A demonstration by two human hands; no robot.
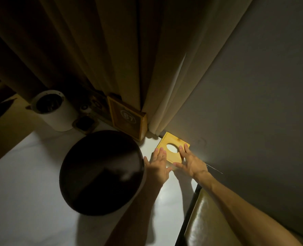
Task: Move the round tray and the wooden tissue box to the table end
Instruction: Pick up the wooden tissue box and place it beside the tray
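Observation:
The wooden tissue box [170,140], yellow with a round hole in its top, sits on the white table at the far right corner, against the grey wall and the curtain. My left hand [157,165] lies flat on the box's near left edge, fingers extended. On the box's right side rests my right hand [191,161], its fingers beside the hole and its thumb along the near edge. The round dark tray [101,173] lies flat on the table just left of my left hand, nearly touching my wrist.
A wooden sign marked B7 [127,118] stands behind the tray. A white cylindrical container [54,110] and small dark items [85,122] stand at the back left. Curtains [111,59] hang behind. A padded seat back [209,219] runs along the table's right edge.

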